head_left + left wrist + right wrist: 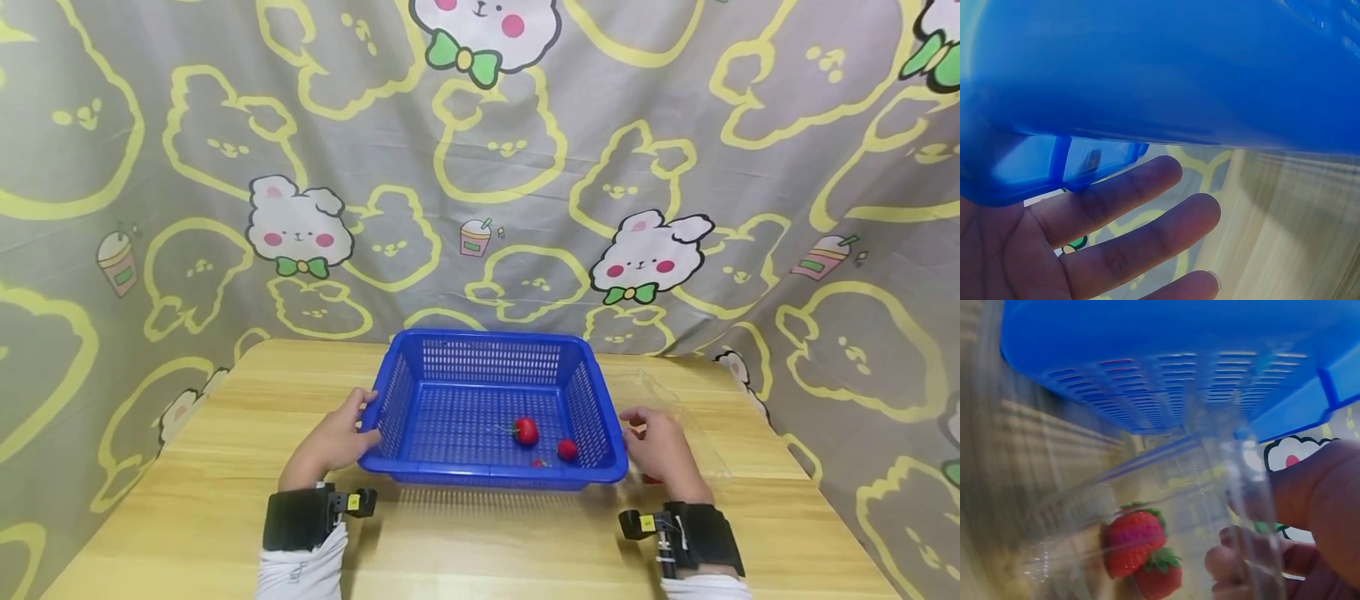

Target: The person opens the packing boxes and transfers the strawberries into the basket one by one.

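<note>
A blue plastic basket with slotted walls is in the middle of the head view, with strawberries in its front right part. At its left rim my left hand holds it, thumb over the edge; in the left wrist view the other fingers stretch out below the rim. Beside the basket's right wall, my right hand grips a clear plastic box by its side wall. Two red strawberries with green leaves show through that box in the right wrist view.
The light wooden table stretches out on both sides and in front of the basket. Behind it hangs a grey curtain with yellow outlines and white rabbits. A slotted shadow falls on the wood before the basket.
</note>
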A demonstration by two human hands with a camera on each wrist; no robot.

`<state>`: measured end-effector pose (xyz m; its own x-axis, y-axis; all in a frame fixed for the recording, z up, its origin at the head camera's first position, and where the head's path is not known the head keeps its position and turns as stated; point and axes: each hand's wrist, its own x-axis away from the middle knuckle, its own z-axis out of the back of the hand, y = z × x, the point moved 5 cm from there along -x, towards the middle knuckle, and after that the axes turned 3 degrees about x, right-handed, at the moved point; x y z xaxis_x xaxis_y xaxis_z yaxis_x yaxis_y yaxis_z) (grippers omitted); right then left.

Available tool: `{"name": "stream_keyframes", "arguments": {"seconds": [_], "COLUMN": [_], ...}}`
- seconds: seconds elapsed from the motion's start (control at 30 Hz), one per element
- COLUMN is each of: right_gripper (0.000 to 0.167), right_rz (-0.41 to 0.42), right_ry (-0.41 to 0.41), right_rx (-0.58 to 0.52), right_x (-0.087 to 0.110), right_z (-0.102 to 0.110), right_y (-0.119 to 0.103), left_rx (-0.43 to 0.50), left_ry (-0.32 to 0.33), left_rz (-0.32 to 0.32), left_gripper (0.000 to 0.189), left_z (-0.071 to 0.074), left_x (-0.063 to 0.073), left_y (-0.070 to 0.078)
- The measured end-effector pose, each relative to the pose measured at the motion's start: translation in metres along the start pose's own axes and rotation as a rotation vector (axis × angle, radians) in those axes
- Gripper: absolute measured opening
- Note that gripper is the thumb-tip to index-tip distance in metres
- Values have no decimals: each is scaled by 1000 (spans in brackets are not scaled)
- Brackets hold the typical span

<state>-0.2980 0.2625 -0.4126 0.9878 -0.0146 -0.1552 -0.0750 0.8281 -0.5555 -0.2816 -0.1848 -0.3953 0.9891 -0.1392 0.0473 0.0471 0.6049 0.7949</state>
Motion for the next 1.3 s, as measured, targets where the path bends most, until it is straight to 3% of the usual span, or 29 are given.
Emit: {"name": "stream_keyframes", "arguments": {"seconds": [0.2, 0.37, 0.63, 1.0, 1.3], "right_gripper": [39, 36, 20, 22, 26], "right_rz": [-69, -32, -11, 85, 98], "right_ry": [-113, -165, -167, -153, -145], "right_rx": [-12, -11, 13, 59, 77], "right_x": [-1, 0, 0, -1, -1], "right_z": [-11, -17, -21, -28, -29], "right_y": [3, 3, 7, 4, 1], "left_rx": [-2, -1, -4, -6, -11], "left_ry": [1, 6, 18, 13, 15], "left_rz": [-4, -9, -24, -18, -28], "left_gripper": [53, 52, 52, 51, 51], "left_z": [0, -1, -1, -1, -2], "left_x": [1, 0, -1, -2, -3], "left_y": [0, 0, -1, 0, 0]}}
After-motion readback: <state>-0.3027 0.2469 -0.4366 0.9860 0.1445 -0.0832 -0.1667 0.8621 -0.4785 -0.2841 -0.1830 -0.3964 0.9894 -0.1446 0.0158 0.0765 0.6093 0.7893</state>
